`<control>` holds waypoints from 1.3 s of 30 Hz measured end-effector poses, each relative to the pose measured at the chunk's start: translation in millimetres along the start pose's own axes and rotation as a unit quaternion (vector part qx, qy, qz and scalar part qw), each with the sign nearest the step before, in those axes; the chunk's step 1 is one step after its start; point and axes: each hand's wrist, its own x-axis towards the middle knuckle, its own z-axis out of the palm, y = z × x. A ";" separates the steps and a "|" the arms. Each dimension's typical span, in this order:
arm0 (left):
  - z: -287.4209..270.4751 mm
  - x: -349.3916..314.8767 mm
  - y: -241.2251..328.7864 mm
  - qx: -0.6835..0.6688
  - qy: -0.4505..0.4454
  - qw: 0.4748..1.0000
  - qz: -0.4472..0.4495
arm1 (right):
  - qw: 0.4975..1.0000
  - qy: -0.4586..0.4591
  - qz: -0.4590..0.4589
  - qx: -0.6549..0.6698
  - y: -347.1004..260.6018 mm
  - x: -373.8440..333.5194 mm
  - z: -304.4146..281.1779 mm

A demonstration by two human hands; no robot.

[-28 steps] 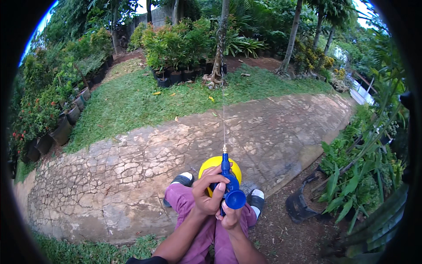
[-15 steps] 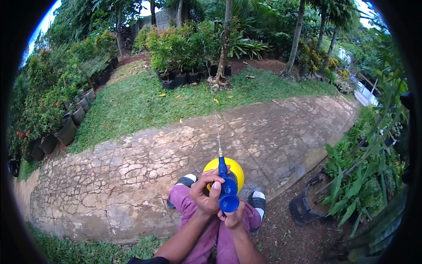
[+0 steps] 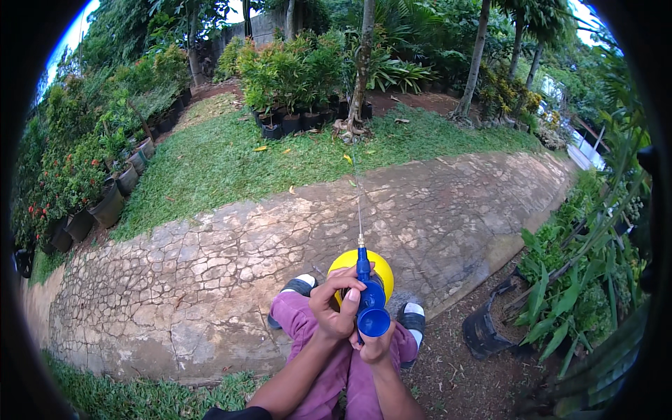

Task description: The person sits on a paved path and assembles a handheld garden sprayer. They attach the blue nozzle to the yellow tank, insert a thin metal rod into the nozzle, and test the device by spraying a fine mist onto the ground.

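Note:
A pump sprayer with a round yellow tank (image 3: 382, 271) and a blue head is held in front of my knees. Its brass nozzle (image 3: 361, 241) points away from me, and a thin jet of water (image 3: 359, 199) runs out toward the grass. Curled around the left side of the blue head is my left hand (image 3: 334, 311), its thumb up near the top. My right hand (image 3: 376, 348) grips the sprayer from the near side, just under the blue cup-shaped pump handle (image 3: 374, 322). Most of the right fingers are hidden behind that handle.
Cracked stone paving (image 3: 210, 273) lies under my sandaled feet. Beyond it are grass (image 3: 210, 175), potted shrubs (image 3: 290, 77) and a tree trunk (image 3: 362, 70). Flowering pots (image 3: 108, 206) line the left. A black planter (image 3: 483, 329) with leafy plants stands close on the right.
The sprayer, still in both hands, has shifted slightly right in the picture, and its nozzle has swung a little right. The jet shows less far up the picture than before.

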 end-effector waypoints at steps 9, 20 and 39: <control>-2.6 0.6 2.6 0.001 -0.024 0.998 0.050 | 0.998 -0.001 -0.054 -0.040 22.8 -7.1 -6.8; -0.1 3.4 5.9 0.008 -0.057 0.997 0.059 | 0.999 0.025 -0.039 0.017 18.4 -10.6 -2.9; -0.8 5.8 10.9 0.033 -0.069 0.990 0.116 | 0.992 0.021 -0.120 -0.040 26.3 -11.7 -8.5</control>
